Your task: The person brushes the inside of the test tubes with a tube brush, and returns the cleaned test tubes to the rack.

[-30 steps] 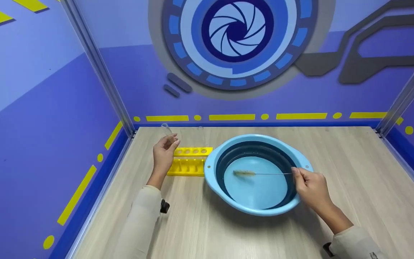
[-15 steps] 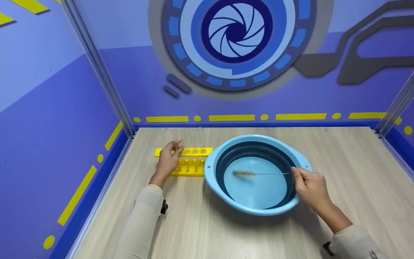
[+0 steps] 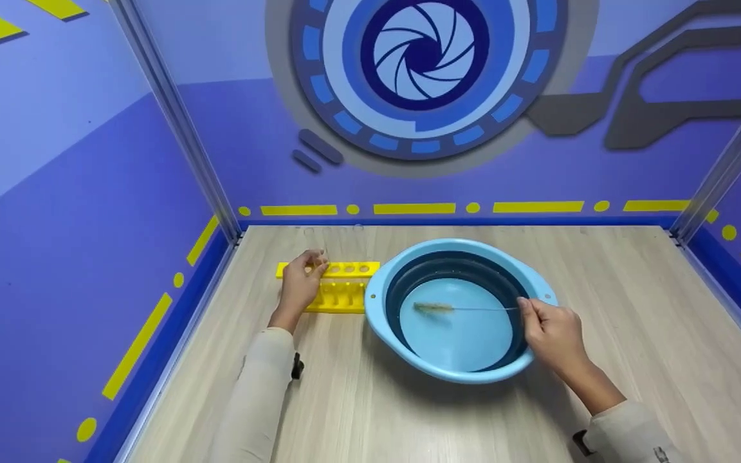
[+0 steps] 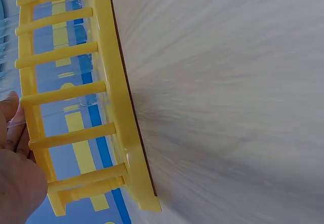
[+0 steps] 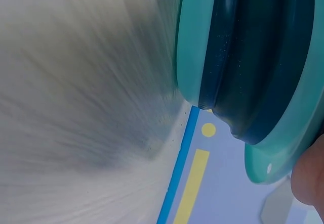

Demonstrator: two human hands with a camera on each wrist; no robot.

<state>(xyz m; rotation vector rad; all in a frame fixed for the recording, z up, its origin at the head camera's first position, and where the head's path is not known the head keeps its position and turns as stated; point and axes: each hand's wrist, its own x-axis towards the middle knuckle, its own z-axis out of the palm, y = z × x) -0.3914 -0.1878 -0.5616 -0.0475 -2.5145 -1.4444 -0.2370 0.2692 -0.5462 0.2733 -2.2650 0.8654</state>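
At the yellow test tube rack (image 3: 354, 270), my left hand (image 3: 300, 283) pinches a clear glass test tube (image 4: 50, 110) near the rack's top plate. Its lower end reaches down inside the rack in the left wrist view. More clear tubes (image 3: 359, 239) stand in the rack to its right, faint against the table. My right hand (image 3: 557, 334) holds a test tube brush (image 3: 433, 308) by its thin wire handle between thumb and fingers, at the right rim of the light-blue basin (image 3: 460, 375). The bristle end points left, over the basin's inside. The right wrist view shows only a fingertip (image 5: 309, 176).
The basin has a dark-blue folding wall (image 3: 460, 260) and stands right beside the rack. Both are on a wood-grain table (image 3: 345, 411). Blue-purple panels (image 3: 396, 186) with metal corner posts enclose the table at the back and sides.
My left hand has moved right and down, bringing the test tube from above the rack's left end into it. My right hand and the brush have stayed nearly still.
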